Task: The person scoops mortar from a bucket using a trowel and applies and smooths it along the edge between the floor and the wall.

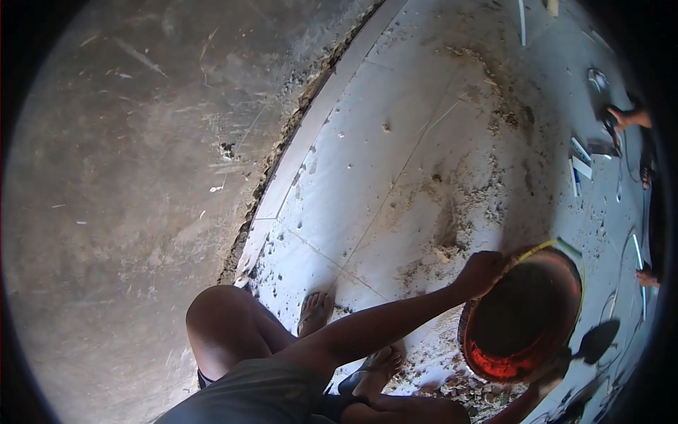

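**Both hands on a red basin over a dusty tiled floor**

The pale tiled floor (pixel 381 162) carries scattered mortar debris. Low right sits a round red basin (pixel 522 321). The left hand (pixel 482 272) grips its upper-left rim; the right hand (pixel 549 371) clasps its lower edge, near a dark trowel (pixel 595 341).

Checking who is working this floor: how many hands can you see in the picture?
3. The left hand grips the orange basin's top rim; the right hand is at its lower rim; another person's hand is at far right. More may be hidden.
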A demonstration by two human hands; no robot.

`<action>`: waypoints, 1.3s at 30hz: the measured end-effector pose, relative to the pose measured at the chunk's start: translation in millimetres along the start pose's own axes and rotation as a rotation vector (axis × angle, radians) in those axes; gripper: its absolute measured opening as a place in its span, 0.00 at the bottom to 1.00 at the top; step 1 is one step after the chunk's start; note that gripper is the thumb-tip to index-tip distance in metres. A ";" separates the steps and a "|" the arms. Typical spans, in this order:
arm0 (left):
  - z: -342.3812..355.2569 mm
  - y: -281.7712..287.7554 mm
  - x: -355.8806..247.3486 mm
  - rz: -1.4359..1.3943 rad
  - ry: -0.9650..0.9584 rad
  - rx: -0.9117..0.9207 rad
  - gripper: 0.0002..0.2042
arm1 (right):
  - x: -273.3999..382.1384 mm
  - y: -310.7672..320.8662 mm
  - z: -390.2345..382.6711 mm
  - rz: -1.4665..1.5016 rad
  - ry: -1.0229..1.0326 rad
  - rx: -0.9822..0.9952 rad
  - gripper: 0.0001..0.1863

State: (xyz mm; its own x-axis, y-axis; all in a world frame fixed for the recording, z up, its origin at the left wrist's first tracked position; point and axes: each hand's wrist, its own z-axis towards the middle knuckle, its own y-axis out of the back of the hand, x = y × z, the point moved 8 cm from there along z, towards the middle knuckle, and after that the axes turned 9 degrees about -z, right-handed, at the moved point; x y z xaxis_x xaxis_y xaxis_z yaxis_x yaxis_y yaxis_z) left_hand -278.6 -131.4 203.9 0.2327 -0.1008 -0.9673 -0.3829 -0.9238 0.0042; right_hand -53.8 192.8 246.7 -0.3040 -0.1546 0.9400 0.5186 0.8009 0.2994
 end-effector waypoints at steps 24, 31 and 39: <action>-187.9 274.6 157.9 0.725 0.508 -0.208 0.70 | 97.9 -188.8 142.2 -1.162 0.996 0.027 0.09; -204.9 283.6 166.1 0.719 0.559 -0.157 0.69 | 67.1 -187.1 142.5 -1.180 1.071 0.049 0.14; -188.6 269.6 174.2 0.708 0.192 -0.314 0.66 | 104.8 -203.7 127.4 -1.611 1.271 0.007 0.06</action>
State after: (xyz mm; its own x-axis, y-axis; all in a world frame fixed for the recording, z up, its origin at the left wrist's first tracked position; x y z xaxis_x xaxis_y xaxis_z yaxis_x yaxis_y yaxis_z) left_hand -172.7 -467.7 84.3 0.1894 -0.7381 -0.6476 -0.2342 -0.6744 0.7002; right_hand -293.1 87.2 263.4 0.2234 -0.8033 -0.5520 0.4048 -0.4387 0.8023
